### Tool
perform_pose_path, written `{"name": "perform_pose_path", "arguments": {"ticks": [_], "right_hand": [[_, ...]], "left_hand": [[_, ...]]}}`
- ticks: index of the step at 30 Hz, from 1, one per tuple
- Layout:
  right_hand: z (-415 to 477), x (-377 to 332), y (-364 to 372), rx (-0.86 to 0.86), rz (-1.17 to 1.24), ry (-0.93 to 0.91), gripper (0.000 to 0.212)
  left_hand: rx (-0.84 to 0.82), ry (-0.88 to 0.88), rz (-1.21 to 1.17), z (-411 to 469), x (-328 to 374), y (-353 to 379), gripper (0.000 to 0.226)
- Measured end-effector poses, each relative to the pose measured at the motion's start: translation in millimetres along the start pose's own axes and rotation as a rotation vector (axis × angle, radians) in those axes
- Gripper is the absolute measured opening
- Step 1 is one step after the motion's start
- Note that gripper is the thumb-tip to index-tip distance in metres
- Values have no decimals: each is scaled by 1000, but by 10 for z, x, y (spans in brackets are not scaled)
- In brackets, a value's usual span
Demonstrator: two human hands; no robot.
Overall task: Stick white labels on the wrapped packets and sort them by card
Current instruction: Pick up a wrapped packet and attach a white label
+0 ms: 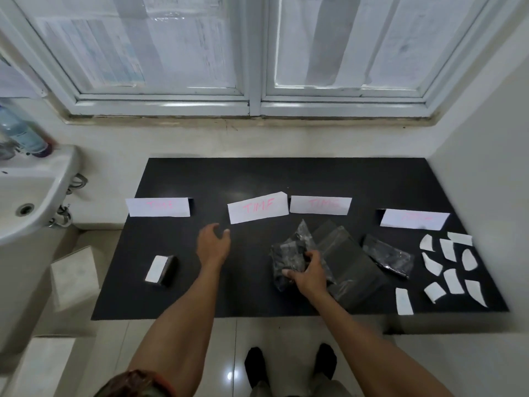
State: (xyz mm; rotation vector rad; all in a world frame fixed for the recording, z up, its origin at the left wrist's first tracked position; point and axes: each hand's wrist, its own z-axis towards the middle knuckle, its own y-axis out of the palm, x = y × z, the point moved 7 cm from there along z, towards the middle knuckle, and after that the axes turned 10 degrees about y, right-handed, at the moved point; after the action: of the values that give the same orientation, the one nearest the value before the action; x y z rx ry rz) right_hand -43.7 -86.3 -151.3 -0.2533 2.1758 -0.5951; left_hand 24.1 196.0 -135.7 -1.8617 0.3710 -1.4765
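Observation:
On the black table (257, 173) stand several white cards with pink writing: a far-left card (159, 207), a middle card (257, 208), a card to its right (320, 205) and a far-right card (413, 219). My right hand (307, 272) grips a crumpled black wrapped packet (289, 250) at the table's middle. Beside it lie a flat grey packet (343, 262) and another black packet (388, 255). A labelled packet (161, 269) lies below the far-left card. My left hand (213, 243) hovers with relaxed fingers, holding nothing. Several white labels (449, 266) lie at the right.
A white sink (31, 193) with a blue bottle (24, 130) is at the left. A window and sill run behind the table. White boxes (76, 275) sit on the floor at the left. My shoes (289, 365) stand on the tiled floor below the table's front edge.

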Motion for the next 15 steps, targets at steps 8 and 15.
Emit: {"name": "perform_pose_path", "arguments": {"ticks": [8,15], "right_hand": [[174,-284,-896,25,355,-42,69],[560,137,-1760,6,316,-46,68]], "left_hand": [[-771,-320,-878,-760,1428,1520,56],[-774,-350,-943,-1107,2021,2273,42]]}}
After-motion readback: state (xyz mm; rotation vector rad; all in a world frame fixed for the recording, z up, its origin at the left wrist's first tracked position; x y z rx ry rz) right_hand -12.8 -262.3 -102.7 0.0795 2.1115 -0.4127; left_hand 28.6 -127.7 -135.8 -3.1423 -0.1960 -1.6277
